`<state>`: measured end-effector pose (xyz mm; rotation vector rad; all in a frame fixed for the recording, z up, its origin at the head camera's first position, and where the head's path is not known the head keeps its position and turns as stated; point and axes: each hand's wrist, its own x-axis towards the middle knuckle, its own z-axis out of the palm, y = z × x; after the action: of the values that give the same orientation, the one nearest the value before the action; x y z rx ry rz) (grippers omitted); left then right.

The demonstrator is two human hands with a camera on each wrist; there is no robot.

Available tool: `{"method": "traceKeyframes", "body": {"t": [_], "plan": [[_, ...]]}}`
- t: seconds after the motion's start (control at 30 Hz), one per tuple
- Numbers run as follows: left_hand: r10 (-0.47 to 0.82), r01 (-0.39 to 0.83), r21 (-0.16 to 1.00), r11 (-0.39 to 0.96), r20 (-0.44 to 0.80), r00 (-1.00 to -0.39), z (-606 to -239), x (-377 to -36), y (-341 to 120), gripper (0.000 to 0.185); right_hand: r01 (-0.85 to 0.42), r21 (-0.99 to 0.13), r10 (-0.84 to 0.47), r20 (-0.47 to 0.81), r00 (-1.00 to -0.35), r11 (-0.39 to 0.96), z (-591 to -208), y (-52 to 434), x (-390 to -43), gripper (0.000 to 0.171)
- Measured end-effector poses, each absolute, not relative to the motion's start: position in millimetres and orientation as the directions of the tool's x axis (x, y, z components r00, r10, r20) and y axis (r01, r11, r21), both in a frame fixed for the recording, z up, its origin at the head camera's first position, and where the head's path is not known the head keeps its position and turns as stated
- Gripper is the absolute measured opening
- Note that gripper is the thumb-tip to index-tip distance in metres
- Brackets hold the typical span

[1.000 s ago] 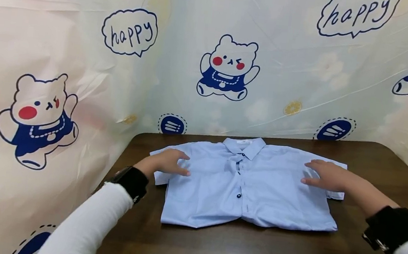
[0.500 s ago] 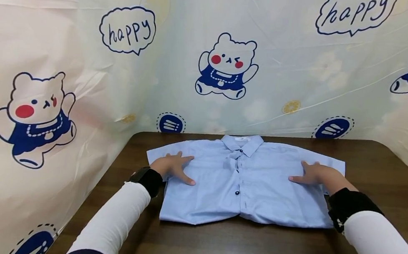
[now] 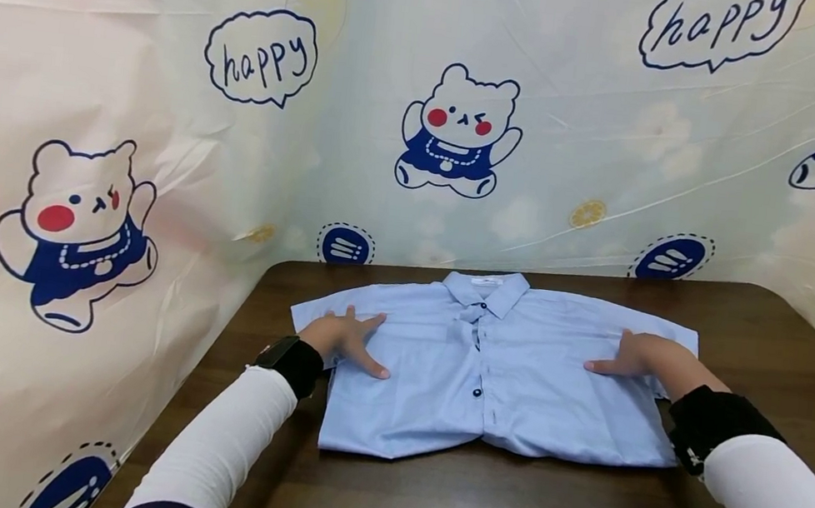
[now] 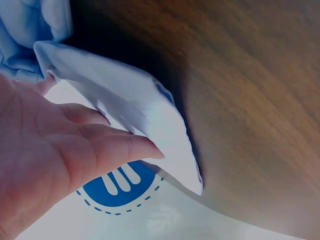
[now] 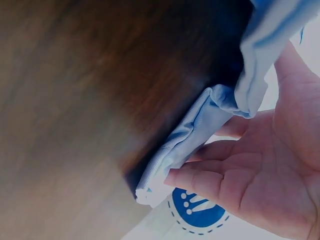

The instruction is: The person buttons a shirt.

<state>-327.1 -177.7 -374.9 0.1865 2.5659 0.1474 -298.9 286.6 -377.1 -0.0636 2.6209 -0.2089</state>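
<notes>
A light blue short-sleeved button-up shirt (image 3: 424, 373) lies front up on the brown table, its collar (image 3: 486, 292) toward the back wall and its lower part folded under. My left hand (image 3: 346, 339) rests on the shirt beside the left sleeve, thumb and fingers spread. On the other side, my right hand (image 3: 637, 356) touches the shirt near the right sleeve, thumb pointing inward. In the left wrist view, the sleeve (image 4: 115, 95) lies beside my extended fingers. The right wrist view has the other sleeve (image 5: 185, 135) by my fingertips, which are partly hidden.
The wooden table (image 3: 469, 504) extends in front of the shirt and to both sides. Behind and to the left hangs a printed cloth (image 3: 566, 121) with bears and "happy" bubbles, meeting the table's back edge.
Both hands have come down onto the shirt. The left hand's fingers have spread, and the right hand has moved slightly inward, its fingers drawing in a little. The shirt lies nearly where it was.
</notes>
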Motion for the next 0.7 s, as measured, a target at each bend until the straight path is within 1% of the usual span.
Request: {"method": "traceKeyframes", "body": {"t": [0.23, 0.43, 0.53, 0.6, 0.7], "plan": [[0.176, 0.115, 0.148, 0.982, -0.519, -0.837, -374, -329, -175, 0.119, 0.002, -0.156, -0.076, -0.490, -0.869, 0.988, -376, 289, -299, 0.119], [0.160, 0.111, 0.124, 0.986, -0.528, -0.834, -374, -331, -174, 0.120, 0.007, -0.139, -0.064, -0.501, -0.863, 0.990, -373, 285, -299, 0.118], [0.167, 0.120, 0.122, 0.985, -0.544, -0.822, -370, -332, -172, 0.119, -0.008, -0.127, -0.071, -0.502, -0.862, 0.992, -371, 284, -298, 0.113], [0.184, 0.138, 0.123, 0.983, -0.557, -0.810, -366, -334, -170, 0.115, -0.025, -0.101, -0.074, -0.509, -0.857, 0.995, -370, 282, -299, 0.107], [0.210, 0.180, 0.109, 0.978, -0.585, -0.783, -354, -337, -165, 0.100, -0.061, -0.060, -0.083, -0.524, -0.848, 0.996, -367, 279, -302, 0.097]]}}
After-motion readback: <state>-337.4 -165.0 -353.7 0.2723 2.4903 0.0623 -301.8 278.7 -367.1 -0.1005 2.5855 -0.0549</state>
